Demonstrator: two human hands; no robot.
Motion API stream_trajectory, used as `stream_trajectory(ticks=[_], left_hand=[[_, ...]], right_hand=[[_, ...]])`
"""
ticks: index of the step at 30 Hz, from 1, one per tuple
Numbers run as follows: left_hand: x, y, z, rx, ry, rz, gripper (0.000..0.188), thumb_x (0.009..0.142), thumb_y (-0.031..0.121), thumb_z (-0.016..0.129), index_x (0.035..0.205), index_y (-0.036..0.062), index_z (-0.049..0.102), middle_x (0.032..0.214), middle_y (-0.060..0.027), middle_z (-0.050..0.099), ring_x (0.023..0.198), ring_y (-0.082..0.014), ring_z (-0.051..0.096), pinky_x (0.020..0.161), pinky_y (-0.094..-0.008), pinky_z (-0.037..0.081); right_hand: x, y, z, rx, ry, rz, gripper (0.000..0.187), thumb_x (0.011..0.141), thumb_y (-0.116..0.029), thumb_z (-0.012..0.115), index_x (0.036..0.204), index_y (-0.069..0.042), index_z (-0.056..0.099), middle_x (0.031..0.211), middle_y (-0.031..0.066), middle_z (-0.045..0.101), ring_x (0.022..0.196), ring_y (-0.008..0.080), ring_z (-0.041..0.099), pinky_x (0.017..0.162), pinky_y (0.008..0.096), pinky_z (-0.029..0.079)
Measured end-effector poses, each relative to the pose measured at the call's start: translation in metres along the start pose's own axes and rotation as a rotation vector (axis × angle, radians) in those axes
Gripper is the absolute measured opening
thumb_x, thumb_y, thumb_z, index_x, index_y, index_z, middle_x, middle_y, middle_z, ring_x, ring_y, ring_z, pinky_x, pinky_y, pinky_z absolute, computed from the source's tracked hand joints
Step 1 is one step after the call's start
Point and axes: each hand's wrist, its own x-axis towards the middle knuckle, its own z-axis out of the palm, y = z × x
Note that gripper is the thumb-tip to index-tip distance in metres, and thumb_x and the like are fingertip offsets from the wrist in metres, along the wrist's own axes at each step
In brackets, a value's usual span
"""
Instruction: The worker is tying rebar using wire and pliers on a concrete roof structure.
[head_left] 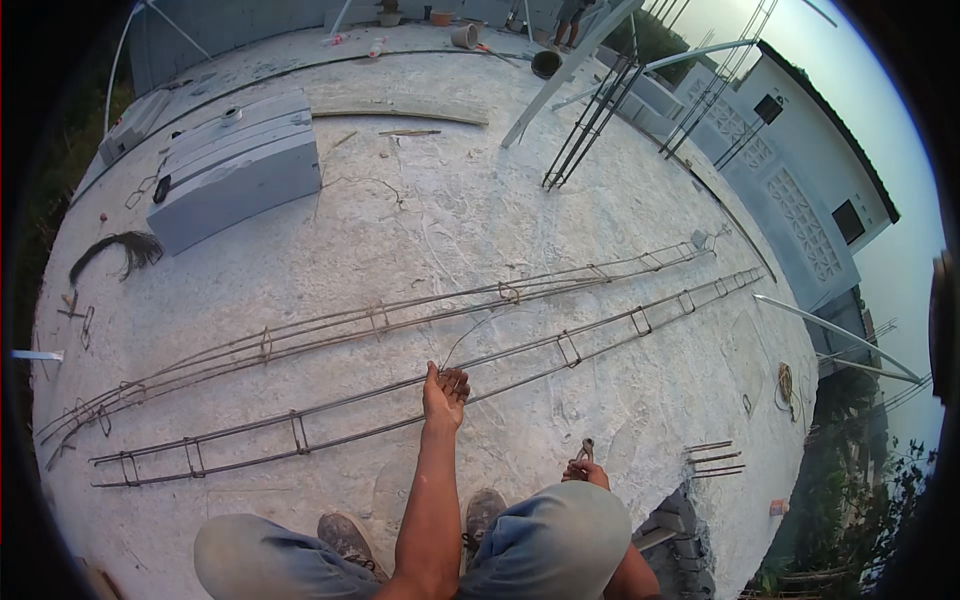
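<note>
- The left hand reaches down to the near rebar cage, a long frame of steel bars and stirrups lying on the concrete roof slab. Its fingers are curled over the cage's upper bar and a thin strand of tie wire that rises from that spot. It looks closed on the bar, though how firmly I cannot tell.
- The right hand sits beside the person's right knee, on the near side of that cage and well apart from it, closed around the handles of a pair of pincers.
- A second rebar cage lies just beyond the near cage, roughly parallel to it.
- Risk: the loose tie wire is springy, and its free end could whip toward the hand or face if it slips from the fingers.
- Risk: the cut bar ends and stirrup corners on the near cage could scrape the bare left hand if it slides along the bar.
- Risk: the person crouches with both shoes close to the near cage; shifting weight could catch a foot on a bar.
- Risk: to the right of the near cage the slab ends at an open edge, with short loose bars lying near it. A backward or sideways stumble there could be serious.
- Risk: the pincers, held low and out of the line of sight, could be dropped or could nip the fingers.
</note>
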Motion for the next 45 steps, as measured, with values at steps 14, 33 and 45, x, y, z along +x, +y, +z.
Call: stream_trajectory(ticks=[14, 33, 45], left_hand=[[0.009, -0.031, 0.065, -0.507, 0.016, 0.175, 0.026, 0.104, 0.019, 0.037, 0.126, 0.0054, 0.043, 0.117, -0.0103, 0.063, 0.108, -0.0261, 0.063, 0.084, -0.0332, 0.053], [-0.016, -0.035, 0.074, -0.402, 0.085, 0.110, 0.021, 0.104, 0.018, 0.042, 0.111, 0.0028, 0.053, 0.103, -0.0103, 0.067, 0.080, -0.0187, 0.067, 0.065, -0.0292, 0.053], [-0.019, -0.025, 0.075, -0.347, 0.127, 0.100, 0.019, 0.101, 0.012, 0.044, 0.108, -0.0020, 0.054, 0.102, -0.0131, 0.061, 0.081, -0.0196, 0.067, 0.065, -0.0321, 0.057]], right_hand=[[-0.210, -0.239, 0.314, -1.857, -0.172, -1.543, 0.037, 0.087, -0.004, 0.064, 0.124, -0.008, 0.060, 0.076, 0.0097, 0.062, 0.069, 0.0204, 0.058, 0.062, 0.0354, 0.049], [-0.053, -0.149, 0.440, -3.360, -0.159, -1.480, 0.058, 0.093, -0.030, 0.053, 0.146, -0.010, 0.038, 0.128, 0.0199, 0.060, 0.134, 0.0349, 0.042, 0.112, 0.0465, 0.022], [-0.049, -0.144, 0.438, -3.536, -0.161, -1.651, 0.064, 0.084, -0.035, 0.060, 0.141, -0.010, 0.046, 0.119, 0.0240, 0.062, 0.127, 0.0376, 0.045, 0.109, 0.0438, 0.026]])
